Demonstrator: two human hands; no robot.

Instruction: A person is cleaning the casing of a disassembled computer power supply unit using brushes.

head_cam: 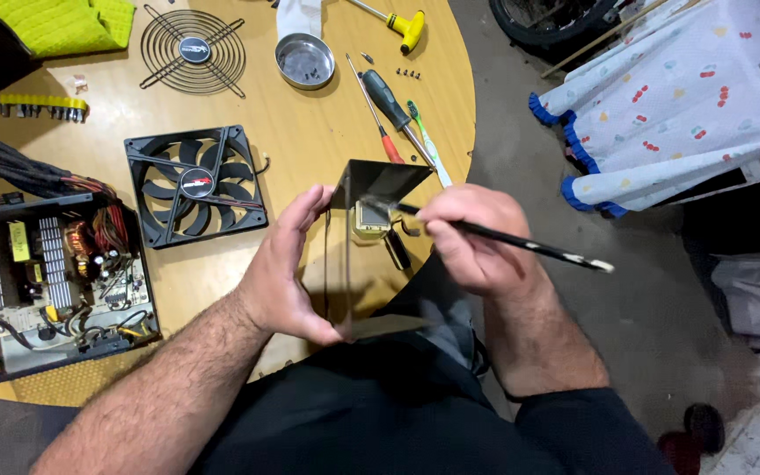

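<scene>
Black sheet metal, bent into a case cover [371, 264], is in my left hand [288, 268]; my palm and fingers press together on its left wall. My right hand [472, 237] is closed on a thin black brush [503, 239], and the bristle end reaches inside the cover. Just beyond my hands lie screwdrivers [386, 98] on the wooden table [310, 132]. Left of my left hand sits a black fan [195, 185], and further left an open power supply [59, 281].

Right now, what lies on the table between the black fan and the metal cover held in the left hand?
Head view: bare wood tabletop between the black fan and the metal cover; only the left hand gripping the cover intervenes.
</scene>
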